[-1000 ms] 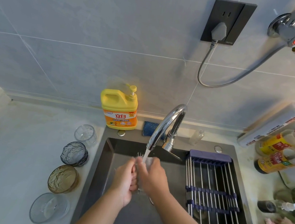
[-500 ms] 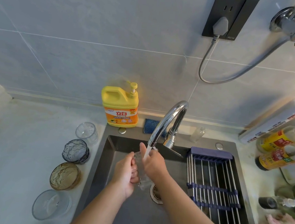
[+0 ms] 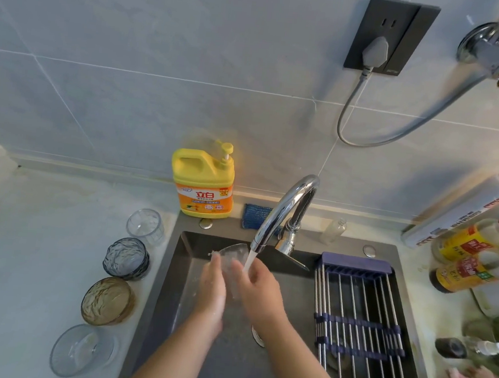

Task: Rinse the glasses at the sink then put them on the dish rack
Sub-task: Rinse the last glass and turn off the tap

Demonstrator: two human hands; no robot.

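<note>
Down at the front left, on the counter beside the sink [image 3: 167, 317], a row of four glasses [image 3: 108, 301] waits for its turn. On the right side of the sink lies the dish rack [image 3: 357, 319], where rinsed glasses should go.

A little farther in, over the middle of the sink, two hands hold one glass [image 3: 231, 259] between them. The left hand [image 3: 212, 288] wraps its left side and the right hand [image 3: 259, 292] wraps its right side. The glass tips back, with its rim up near the spout.

Water [image 3: 249, 261] runs down from the tap [image 3: 285, 210] and seems to land mostly on the right hand's fingers and the edge of the glass. So this looks like the rinsing step, with all the other glasses left to do.

To do it well, I think the hands should slide the glass to the right so the water goes inside. Then turn it round slowly, so every side gets wet. Wet glass is slippery, so hold it snug and low over the sink. Tip the water out before going to the rack.

Far back by the wall stands a yellow soap bottle [image 3: 202, 184].
</note>
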